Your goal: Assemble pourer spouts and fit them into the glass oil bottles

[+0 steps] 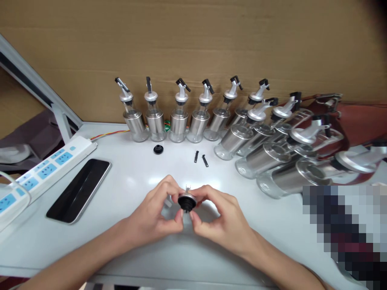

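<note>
Between my two hands is a pourer stopper with a black ribbed plug and a silver rim, its plug side facing me. My left hand pinches it from the left with thumb and fingers, and my right hand grips it the same way from the right. The spout side points away and is mostly hidden. Beyond the hands lie a round black stopper piece and two small black levers, one upright in view and the other slanted beside it.
Several glass-and-steel oil bottles with pourer tops stand along the back and curve down the right side. At left are a phone and a white power strip. A cardboard panel rises behind; a brown leather bag sits at right.
</note>
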Demonstrator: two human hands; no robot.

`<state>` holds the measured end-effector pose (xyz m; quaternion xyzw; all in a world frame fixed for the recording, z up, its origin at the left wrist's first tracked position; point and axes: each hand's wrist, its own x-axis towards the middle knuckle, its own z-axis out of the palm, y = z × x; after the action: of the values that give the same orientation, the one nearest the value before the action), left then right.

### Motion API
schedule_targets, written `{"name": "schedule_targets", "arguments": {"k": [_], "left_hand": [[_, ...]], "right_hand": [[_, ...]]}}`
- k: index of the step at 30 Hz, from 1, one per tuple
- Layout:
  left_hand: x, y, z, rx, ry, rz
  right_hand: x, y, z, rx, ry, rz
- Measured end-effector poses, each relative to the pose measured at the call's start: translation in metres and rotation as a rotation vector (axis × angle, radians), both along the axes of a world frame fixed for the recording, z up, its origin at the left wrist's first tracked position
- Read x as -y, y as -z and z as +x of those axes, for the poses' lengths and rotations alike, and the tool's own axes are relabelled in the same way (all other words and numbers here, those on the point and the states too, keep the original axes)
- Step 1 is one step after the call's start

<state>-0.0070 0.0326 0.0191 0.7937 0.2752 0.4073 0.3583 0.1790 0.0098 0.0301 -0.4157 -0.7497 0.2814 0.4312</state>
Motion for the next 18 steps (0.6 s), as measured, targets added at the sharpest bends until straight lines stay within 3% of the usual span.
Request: {"name": "schedule_targets", "arguments": {"k": [7, 18], "left_hand": [[-0.003, -0.002, -0.001, -0.008, -0.065, 0.116], [-0.006, 0.003, -0.005, -0.125, -0.053, 0.191]], "right_hand": [[-0.005, 0.005, 0.007, -0.031, 0.053, 0.106], [-0.012, 0.005, 0.01, 0.042, -0.036, 0.198]]}}
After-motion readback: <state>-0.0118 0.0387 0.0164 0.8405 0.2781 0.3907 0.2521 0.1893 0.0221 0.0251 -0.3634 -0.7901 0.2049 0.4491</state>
